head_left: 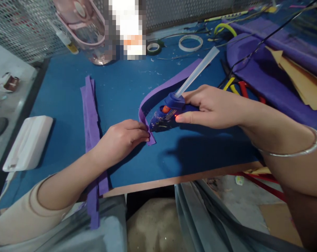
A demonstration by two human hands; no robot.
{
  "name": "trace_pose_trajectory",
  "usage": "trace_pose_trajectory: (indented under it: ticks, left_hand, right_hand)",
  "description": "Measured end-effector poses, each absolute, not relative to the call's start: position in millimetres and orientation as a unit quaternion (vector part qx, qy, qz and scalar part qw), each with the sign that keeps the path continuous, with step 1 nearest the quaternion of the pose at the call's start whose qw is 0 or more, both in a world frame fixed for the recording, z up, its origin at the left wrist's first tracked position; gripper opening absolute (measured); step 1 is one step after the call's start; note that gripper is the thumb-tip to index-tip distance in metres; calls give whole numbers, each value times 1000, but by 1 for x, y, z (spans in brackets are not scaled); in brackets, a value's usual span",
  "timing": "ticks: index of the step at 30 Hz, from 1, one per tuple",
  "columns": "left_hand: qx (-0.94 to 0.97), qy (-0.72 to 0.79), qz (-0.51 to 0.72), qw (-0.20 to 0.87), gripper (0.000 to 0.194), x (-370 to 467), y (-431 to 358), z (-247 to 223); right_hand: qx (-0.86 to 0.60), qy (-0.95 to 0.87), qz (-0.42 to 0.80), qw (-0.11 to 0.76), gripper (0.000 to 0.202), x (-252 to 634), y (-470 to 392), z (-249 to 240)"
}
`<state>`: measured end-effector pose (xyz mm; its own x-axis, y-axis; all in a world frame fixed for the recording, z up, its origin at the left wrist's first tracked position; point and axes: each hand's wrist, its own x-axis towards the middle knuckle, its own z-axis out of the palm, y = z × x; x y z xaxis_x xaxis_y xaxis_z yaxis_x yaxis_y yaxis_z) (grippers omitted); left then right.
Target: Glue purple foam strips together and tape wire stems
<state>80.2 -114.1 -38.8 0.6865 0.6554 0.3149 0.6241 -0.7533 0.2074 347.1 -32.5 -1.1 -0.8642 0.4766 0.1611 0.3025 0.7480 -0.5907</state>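
My right hand [211, 106] is closed around a blue hot glue gun [165, 113], with a long translucent glue stick [197, 71] rising from its back. The gun's nozzle points left and meets the near end of a purple felt strip [163, 84]. That end is pinched in the fingers of my left hand [127, 134], while the rest of the strip curves away toward the back of the table. Under my left forearm lies a bundle of similar purple strips [90, 112], hanging over the front edge.
A white box-shaped device [28, 143] with a cable stands at left. At the back are a pink bottle [89, 38], green tape [153, 48] and a white tape ring [190, 43]. Purple felt sheets [274, 73], brown paper [300, 77] and red-and-yellow-handled tools [244, 89] lie at right.
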Motion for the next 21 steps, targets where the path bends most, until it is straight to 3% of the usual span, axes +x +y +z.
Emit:
trace_pose_trajectory:
  ticks: [21]
  left_hand:
    - [908,372,172,87,12,80,-115,-39]
  right_hand:
    - [-304,-888,278,203,32,332,-30,-17]
